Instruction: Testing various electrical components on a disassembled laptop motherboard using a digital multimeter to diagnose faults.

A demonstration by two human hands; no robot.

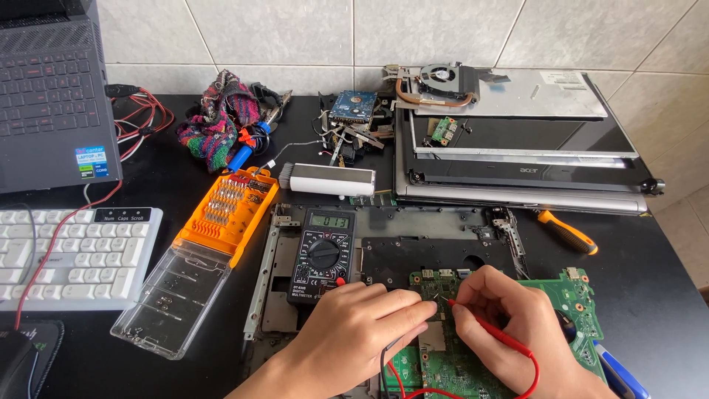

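Both hands work low in the head view, over the green circuit board (572,295). My right hand (517,325) pinches the red probe (484,325) like a pen, its tip touching the board near the upper middle. My left hand (362,325) is curled closed with fingertips pressed to the board just beside that tip; a black lead (385,362) runs out beneath it, so I judge it holds a second probe, though the probe itself is hidden.

The board lies on the stripped laptop base (413,255) on the black desk (665,295). A black multimeter (323,255) rests just left of the board, its display lit with a reading.

Progress, as judged: the laptop is already dismantled, with the lid and panels (517,155) stacked at the back, a cooling fan (443,77) on top and a hard drive (352,107) beside them. An orange bit set (229,210) lies open, its clear lid (173,299) folded out. An orange-handled screwdriver (567,233) lies to the right. Probing is under way; reassembly is not begun.
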